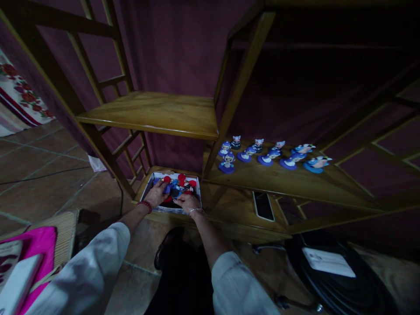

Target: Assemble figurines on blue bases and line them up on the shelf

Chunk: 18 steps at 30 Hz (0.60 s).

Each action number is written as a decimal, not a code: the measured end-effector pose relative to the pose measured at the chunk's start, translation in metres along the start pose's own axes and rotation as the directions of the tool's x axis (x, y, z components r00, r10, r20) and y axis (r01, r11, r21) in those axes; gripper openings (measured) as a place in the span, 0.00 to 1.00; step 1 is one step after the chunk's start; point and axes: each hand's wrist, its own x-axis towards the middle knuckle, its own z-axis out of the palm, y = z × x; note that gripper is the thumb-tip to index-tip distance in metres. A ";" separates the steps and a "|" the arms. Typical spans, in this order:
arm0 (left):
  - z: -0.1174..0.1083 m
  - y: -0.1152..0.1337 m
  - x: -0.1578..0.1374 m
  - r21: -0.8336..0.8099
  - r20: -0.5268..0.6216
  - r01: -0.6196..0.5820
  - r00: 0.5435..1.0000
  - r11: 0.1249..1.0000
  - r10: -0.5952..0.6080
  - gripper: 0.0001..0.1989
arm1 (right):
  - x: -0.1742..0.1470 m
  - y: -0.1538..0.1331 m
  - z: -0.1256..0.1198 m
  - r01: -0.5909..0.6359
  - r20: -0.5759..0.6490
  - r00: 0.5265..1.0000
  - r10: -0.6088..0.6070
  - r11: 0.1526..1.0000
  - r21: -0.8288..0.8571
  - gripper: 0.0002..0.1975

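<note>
A shallow white box (198, 186) sits on the low left shelf, filled with small toy figurines (187, 184) that have red, purple and dark round bases. My left hand (156, 194) reaches over the box's left side, its fingers curled at a purple-based figurine (167, 189). At the box's front edge, my right hand (188, 202) has thumb and fingers brought together beside a dark round base (176, 193). Both hands partly hide the box's contents. On the shelf to the right stand several figurines (227, 162) in rows, mostly with purple or blue bases.
A wooden shelf unit (147, 111) surrounds the box, with a board above it and an upright post to its right. A phone-like dark slab (263, 206) lies on the lower right board. A black stool (341, 280) stands at right; a pink cloth (39, 245) lies at left.
</note>
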 end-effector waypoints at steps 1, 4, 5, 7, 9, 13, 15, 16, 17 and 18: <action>0.002 0.004 0.001 -0.009 -0.008 0.002 1.000 1.000 -0.002 0.25 | 0.000 0.000 0.000 0.000 0.000 1.000 0.000 1.000 0.008 0.13; 0.009 0.018 0.002 -0.059 -0.011 -0.021 1.000 0.998 0.021 0.24 | 0.001 0.000 -0.002 -0.007 -0.015 1.000 0.007 1.000 0.010 0.16; 0.012 0.022 0.002 -0.079 -0.004 -0.028 1.000 0.996 0.027 0.24 | 0.002 0.001 -0.002 -0.011 -0.018 1.000 0.011 1.000 0.011 0.17; 0.018 0.026 0.002 -0.111 0.003 -0.026 1.000 0.993 0.027 0.23 | 0.003 0.002 -0.002 -0.010 -0.002 1.000 0.010 0.998 0.059 0.19; 0.021 0.027 0.001 -0.128 0.004 -0.023 1.000 0.992 0.024 0.23 | 0.006 0.004 -0.001 -0.021 0.045 0.999 0.012 0.981 0.193 0.19; 0.020 0.027 0.000 -0.141 0.013 -0.035 0.999 0.989 0.037 0.23 | 0.010 0.008 0.000 -0.071 0.074 0.996 0.046 0.915 0.397 0.20; 0.018 0.029 -0.001 -0.150 0.023 -0.043 0.999 0.988 0.047 0.23 | 0.011 0.009 0.001 -0.059 0.062 0.997 0.039 0.931 0.361 0.19; 0.017 0.030 -0.002 -0.153 0.031 -0.047 0.998 0.987 0.052 0.23 | 0.011 0.010 0.002 -0.052 0.055 0.998 0.036 0.941 0.333 0.19; 0.016 0.031 -0.002 -0.156 0.036 -0.052 0.998 0.986 0.058 0.24 | 0.011 0.010 0.002 -0.046 0.045 0.998 0.034 0.950 0.309 0.18; 0.016 0.032 -0.003 -0.159 0.041 -0.059 0.997 0.986 0.066 0.24 | 0.011 0.010 0.003 -0.043 0.039 0.999 0.033 0.956 0.289 0.17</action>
